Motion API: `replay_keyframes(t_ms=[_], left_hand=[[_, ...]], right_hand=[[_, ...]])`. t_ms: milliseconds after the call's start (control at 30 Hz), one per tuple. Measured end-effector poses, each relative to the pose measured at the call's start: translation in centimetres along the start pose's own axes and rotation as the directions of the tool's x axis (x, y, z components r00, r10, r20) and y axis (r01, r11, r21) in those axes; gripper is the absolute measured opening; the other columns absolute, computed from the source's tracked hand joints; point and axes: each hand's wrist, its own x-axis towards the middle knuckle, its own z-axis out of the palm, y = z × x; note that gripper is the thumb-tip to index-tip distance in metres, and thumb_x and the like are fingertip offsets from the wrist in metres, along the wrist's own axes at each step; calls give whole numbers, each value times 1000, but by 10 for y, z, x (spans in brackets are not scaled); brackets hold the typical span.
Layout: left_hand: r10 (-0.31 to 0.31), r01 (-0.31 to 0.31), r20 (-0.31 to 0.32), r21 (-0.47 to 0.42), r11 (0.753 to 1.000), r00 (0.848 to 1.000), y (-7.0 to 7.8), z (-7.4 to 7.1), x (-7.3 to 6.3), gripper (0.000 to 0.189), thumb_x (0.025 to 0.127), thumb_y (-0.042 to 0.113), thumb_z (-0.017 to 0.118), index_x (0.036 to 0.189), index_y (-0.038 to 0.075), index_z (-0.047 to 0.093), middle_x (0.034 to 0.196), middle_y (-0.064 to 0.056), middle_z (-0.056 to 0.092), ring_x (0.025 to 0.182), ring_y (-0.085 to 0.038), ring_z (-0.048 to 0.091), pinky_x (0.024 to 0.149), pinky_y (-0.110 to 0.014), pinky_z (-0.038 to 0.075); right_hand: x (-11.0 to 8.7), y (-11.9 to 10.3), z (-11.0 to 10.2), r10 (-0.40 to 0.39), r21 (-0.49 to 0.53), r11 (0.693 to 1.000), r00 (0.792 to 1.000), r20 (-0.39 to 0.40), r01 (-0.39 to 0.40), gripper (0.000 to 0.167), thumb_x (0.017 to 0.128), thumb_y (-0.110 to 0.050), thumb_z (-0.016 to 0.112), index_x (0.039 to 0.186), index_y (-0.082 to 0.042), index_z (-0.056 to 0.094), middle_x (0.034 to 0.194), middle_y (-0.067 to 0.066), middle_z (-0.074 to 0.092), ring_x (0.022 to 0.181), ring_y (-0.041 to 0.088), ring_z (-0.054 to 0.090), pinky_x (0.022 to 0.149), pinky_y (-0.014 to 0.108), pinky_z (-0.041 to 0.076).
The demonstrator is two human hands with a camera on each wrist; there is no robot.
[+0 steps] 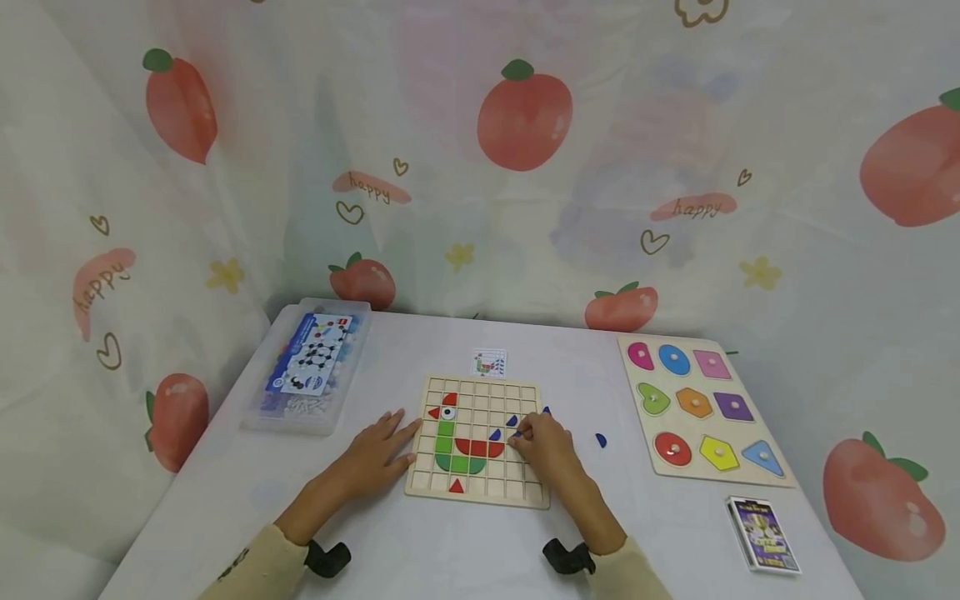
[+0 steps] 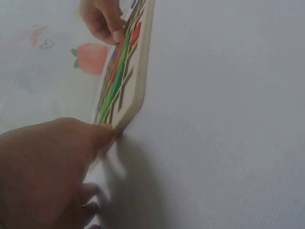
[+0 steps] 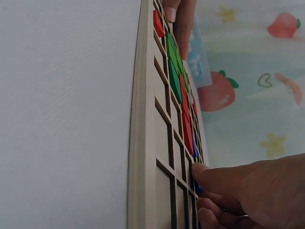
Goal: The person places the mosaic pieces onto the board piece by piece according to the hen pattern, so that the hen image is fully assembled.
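A wooden grid board (image 1: 517, 490) lies on the white table, with red, green and blue pieces set in its cells in a bird-like picture. My left hand (image 1: 378, 457) rests at the board's left edge, its fingers extended and its thumb (image 2: 102, 135) touching the rim. Over the right part of the grid, my right hand (image 1: 549, 448) pinches a small blue piece (image 3: 198, 187) between thumb and fingers. Two blue pieces, one of them a quarter-round piece (image 1: 512, 421), sit in cells just left of that hand. A small picture card (image 1: 489, 362) lies behind the board.
A loose blue half-round piece (image 1: 601, 440) lies right of the board, and another blue piece (image 1: 547, 410) shows behind the right hand. A clear plastic box (image 1: 307, 367) stands at left. On the right are a shape puzzle board (image 1: 660, 462) and a card pack (image 1: 763, 535).
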Motion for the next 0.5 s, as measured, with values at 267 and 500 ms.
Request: replay_keyframes(t_ms=[267, 500], left_hand=[[0, 0, -1, -3, 1000, 1000, 0, -2, 1, 63, 106, 38, 61, 164, 21, 41, 172, -17, 30, 160, -42, 23, 126, -64, 27], [1, -1, 2, -25, 1000, 1000, 1, -2, -1, 62, 107, 37, 60, 164, 20, 42, 172, -17, 30, 160, -42, 23, 126, -63, 25]], right_hand=[[2, -2, 2, 3, 15, 1000, 1000, 15, -3, 19, 94, -16, 82, 105, -2, 73, 90, 4, 71, 86, 20, 63, 91, 48, 45], [0, -3, 1, -53, -59, 997, 998, -26, 52, 6, 99, -10, 74, 101, -4, 74, 93, 4, 71, 85, 19, 66, 89, 48, 52]])
